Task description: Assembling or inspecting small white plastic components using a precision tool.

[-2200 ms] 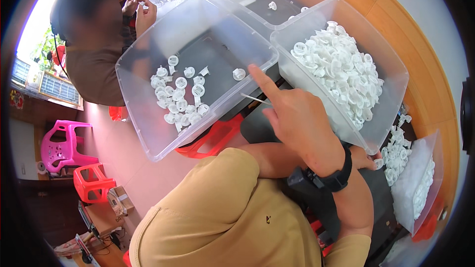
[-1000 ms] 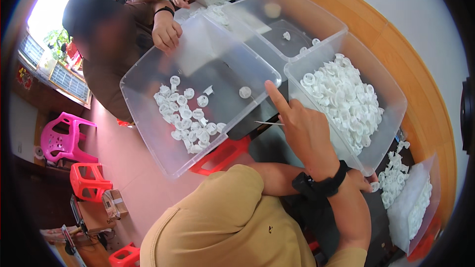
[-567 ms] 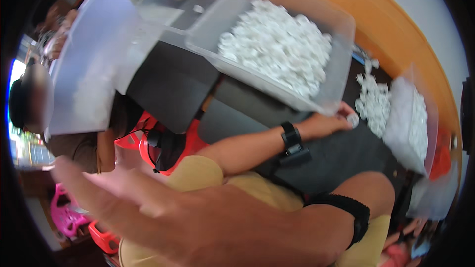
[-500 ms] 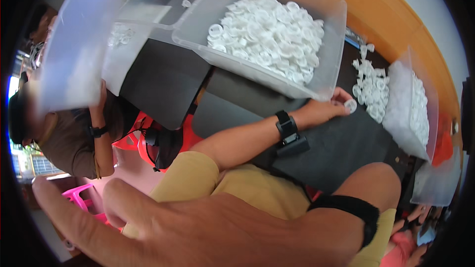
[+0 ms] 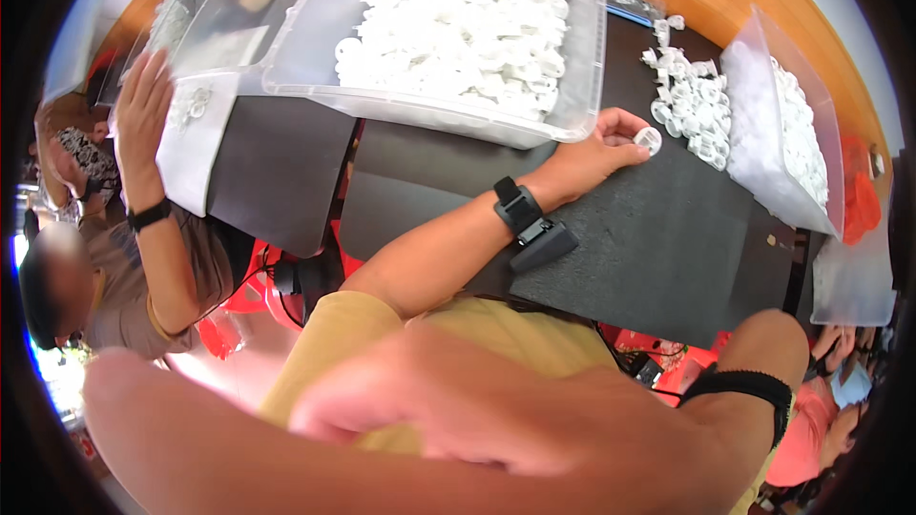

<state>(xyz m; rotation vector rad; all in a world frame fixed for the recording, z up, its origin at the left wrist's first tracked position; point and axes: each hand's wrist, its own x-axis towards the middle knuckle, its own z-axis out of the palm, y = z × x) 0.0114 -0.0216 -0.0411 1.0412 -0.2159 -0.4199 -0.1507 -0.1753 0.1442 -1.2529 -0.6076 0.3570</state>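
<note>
Just off the near right corner of the large clear rectangular plastic bin (image 5: 584,57), a small round white translucent plastic piece (image 5: 649,140) sits in the left hand (image 5: 593,154). Left grip: closed to a pinch, thumb and fingers on the side of the piece nearer the bin. Whether the fingers touch the bin: cannot tell. Right hand (image 5: 496,410): well in front of the bin, over tan clothing (image 5: 515,326), motion-blurred; cannot tell how far its grip is open or whether it has hold of anything.

Handling (judged): piece probably very light and stiff; smooth skin, so perhaps slippery; thin portions might crack if bent. Best hold: opposite edges of the outer rim, light pressure, face left free. Loose pile of similar white plastic pieces (image 5: 692,100), right of the bin on the flat black desk (image 5: 649,238), looks apt to catch together.

Markings: no brand, label or writing legible on piece, pile or bin. Thin blue-and-black item in clear wrap (image 5: 632,11), just right of the bin: too small to read
</note>
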